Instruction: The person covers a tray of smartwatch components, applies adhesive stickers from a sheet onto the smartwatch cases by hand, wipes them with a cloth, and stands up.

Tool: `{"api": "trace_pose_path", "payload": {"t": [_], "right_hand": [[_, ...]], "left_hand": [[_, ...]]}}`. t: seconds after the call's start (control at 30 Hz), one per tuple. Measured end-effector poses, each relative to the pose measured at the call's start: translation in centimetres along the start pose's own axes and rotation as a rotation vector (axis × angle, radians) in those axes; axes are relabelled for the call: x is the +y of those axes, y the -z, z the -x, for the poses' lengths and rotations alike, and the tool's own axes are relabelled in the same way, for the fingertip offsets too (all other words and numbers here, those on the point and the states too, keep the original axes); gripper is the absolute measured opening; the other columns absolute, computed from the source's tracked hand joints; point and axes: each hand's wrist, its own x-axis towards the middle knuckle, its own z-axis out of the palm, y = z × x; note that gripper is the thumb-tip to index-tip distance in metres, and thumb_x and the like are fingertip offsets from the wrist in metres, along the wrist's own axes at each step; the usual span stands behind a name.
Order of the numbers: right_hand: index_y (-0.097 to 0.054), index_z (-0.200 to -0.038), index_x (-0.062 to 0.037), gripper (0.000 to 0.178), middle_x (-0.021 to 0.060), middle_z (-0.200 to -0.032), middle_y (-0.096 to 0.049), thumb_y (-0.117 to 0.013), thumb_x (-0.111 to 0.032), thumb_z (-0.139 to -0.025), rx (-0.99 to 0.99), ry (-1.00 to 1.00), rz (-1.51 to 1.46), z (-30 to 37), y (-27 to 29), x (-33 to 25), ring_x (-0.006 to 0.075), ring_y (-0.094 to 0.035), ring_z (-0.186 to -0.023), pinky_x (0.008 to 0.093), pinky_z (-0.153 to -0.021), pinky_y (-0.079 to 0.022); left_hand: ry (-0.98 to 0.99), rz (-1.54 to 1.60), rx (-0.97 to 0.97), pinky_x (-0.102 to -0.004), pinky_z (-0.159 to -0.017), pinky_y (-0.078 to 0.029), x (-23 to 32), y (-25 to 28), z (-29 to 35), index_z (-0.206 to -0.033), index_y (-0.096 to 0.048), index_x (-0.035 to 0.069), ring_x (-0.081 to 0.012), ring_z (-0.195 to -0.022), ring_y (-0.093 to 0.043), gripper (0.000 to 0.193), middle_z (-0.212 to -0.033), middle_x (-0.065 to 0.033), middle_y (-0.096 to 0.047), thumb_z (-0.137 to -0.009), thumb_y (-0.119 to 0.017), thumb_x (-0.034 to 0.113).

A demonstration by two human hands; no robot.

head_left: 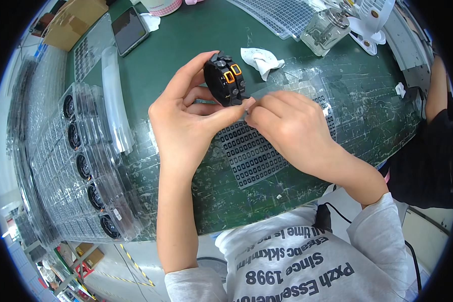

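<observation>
My left hand [186, 108] is closed round a black watch case [225, 79] and holds it up on edge above the bench. Two orange-rimmed rectangular pieces show on the side of the case. Right beside its lower end, my right hand [287, 121] is closed, with thumb and fingertips pinched together near my left thumb. Whatever sits in that pinch is too small and hidden to make out. Beneath my right hand lies a clear sheet [254, 156] with rows of small black rectangular rings, partly covered by the hand and forearm.
Stacked clear trays [88, 186] hold several round black cases at the left. A rolled plastic sheet [116, 100], a phone [129, 31] and a cardboard box [74, 22] stand behind. Crumpled tissue [260, 61] and a glass jar [326, 31] lie beyond my hands. Another person's arm [436, 90] is at right.
</observation>
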Motion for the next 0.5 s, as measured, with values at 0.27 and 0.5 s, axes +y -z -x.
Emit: {"api": "trace_pose_path", "payload": {"t": [0.27, 0.5], "right_hand": [[-0.061, -0.082, -0.0059, 0.016, 0.0063, -0.087, -0.066, -0.071, -0.006, -0.070, 0.069, 0.017, 0.102, 0.2, -0.3, -1.0, 0.0248, -0.067, -0.085, 0.0369, -0.077, -0.054], [-0.066, -0.088, -0.0050, 0.010, 0.0078, -0.087, -0.068, -0.070, -0.005, -0.079, 0.075, -0.198, -0.353, -0.5, 1.0, 1.3, 0.0259, -0.067, -0.077, 0.0326, -0.065, -0.055]], "left_hand": [[0.047, 0.057, 0.062, -0.0218, -0.066, -0.053, 0.1, 0.3, -0.5, -0.121, -0.057, -0.006, -0.0087, -0.075, -0.061, 0.064, -0.097, -0.0097, -0.066, -0.064, -0.085, -0.003], [0.176, 0.151, 0.043, -0.0233, -0.068, -0.053, 0.2, -0.3, -0.5, -0.125, -0.053, -0.007, -0.0093, -0.075, -0.060, 0.063, -0.101, -0.0123, -0.066, -0.069, -0.082, -0.005]]}}
